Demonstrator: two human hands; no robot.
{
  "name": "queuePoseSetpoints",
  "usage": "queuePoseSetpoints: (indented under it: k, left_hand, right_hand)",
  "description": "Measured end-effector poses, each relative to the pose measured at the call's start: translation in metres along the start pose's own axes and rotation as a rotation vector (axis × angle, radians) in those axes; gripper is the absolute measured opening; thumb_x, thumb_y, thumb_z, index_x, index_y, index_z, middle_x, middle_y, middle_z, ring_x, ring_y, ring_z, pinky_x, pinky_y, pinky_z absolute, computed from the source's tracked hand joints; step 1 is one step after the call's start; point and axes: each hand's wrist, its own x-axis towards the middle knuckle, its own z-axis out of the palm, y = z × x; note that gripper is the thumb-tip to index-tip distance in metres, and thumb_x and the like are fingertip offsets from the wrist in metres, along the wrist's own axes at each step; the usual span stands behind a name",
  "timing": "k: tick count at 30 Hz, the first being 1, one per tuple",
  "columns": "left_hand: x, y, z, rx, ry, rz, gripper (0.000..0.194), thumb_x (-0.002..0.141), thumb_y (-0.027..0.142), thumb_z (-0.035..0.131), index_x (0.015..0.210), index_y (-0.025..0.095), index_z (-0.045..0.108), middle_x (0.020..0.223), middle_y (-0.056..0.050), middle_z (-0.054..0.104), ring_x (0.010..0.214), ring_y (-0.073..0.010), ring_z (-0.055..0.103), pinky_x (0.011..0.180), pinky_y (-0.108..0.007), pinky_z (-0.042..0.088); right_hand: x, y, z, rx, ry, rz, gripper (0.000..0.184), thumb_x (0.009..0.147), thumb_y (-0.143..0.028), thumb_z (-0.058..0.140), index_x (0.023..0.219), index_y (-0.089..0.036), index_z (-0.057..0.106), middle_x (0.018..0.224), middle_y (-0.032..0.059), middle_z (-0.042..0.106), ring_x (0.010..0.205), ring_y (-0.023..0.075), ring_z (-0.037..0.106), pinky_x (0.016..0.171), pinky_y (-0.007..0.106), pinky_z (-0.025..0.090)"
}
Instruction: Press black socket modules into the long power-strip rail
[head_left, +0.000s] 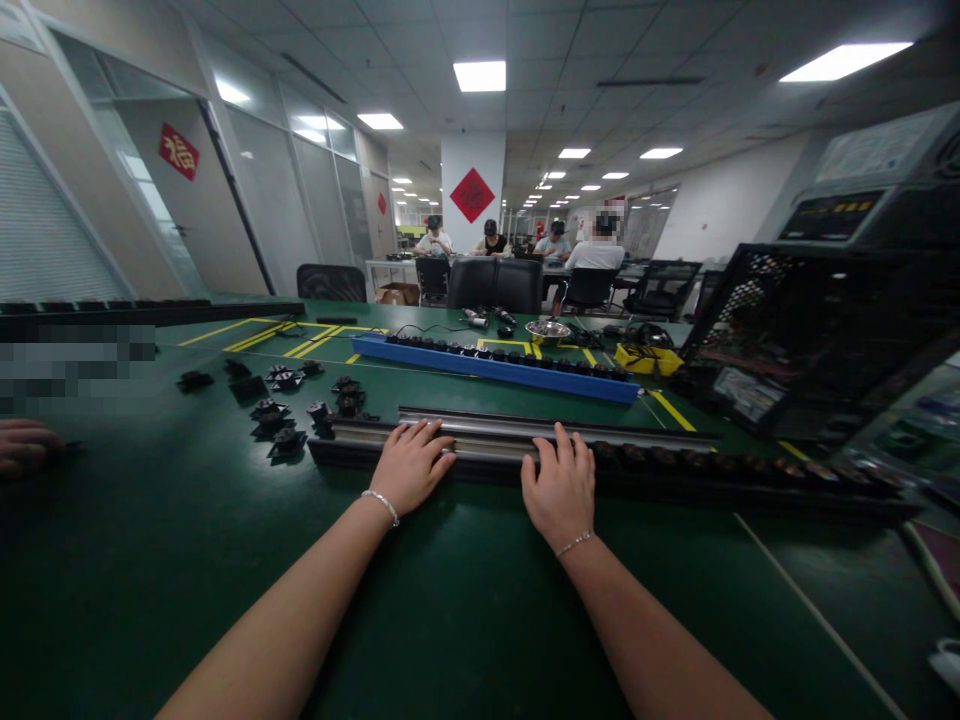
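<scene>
A long black rail lies across the green table in front of me. On its left part rests my left hand, palm down with the fingers spread over the rail's edge. My right hand lies the same way farther right, fingers apart. To the right of that hand a row of small dark parts sits along the rail. A thin grey metal strip stretches behind both hands, close against the rail. Several loose black-and-silver parts are scattered beyond the rail's left end.
Behind is a blue tray with a row of dark parts. Farther back are a metal bowl and a yellow container. An open computer case stands right. Another person's hand is at the left edge.
</scene>
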Motion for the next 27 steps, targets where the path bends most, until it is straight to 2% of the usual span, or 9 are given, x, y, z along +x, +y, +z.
queuePoseSetpoints:
  k: [14,21,27]
  left_hand:
    - [0.0,0.0007,-0.0011,-0.008,0.016,0.003,0.04,0.09,0.047,0.032,0.112,0.031,0.06,0.134,-0.002,0.051,0.126,-0.0231,0.041,0.104,-0.046,0.029]
    - [0.0002,0.0007,-0.0012,-0.013,0.013,0.003,0.039,0.09,0.046,0.032,0.112,0.031,0.06,0.134,-0.002,0.051,0.126,-0.0232,0.041,0.104,-0.046,0.03]
    - [0.0,0.0008,-0.0014,-0.005,0.004,0.002,0.04,0.09,0.047,0.031,0.112,0.031,0.06,0.134,-0.003,0.05,0.127,-0.0227,0.041,0.104,-0.046,0.029]
  right_hand:
    - [-0.001,0.0013,0.0027,0.042,0.04,-0.043,0.034,0.084,-0.03,0.044,0.108,-0.014,0.061,0.134,0.0153,0.046,0.126,0.0324,0.032,0.1,0.05,0.03]
    - [-0.002,0.0007,0.0044,0.072,0.04,-0.067,0.033,0.084,-0.029,0.043,0.109,-0.015,0.06,0.135,0.0147,0.045,0.126,0.0316,0.034,0.102,0.051,0.027]
    - [-0.0033,-0.0001,0.0067,0.131,0.05,-0.111,0.035,0.084,-0.026,0.04,0.114,-0.013,0.054,0.137,0.0167,0.041,0.128,0.0266,0.035,0.105,0.049,0.024]
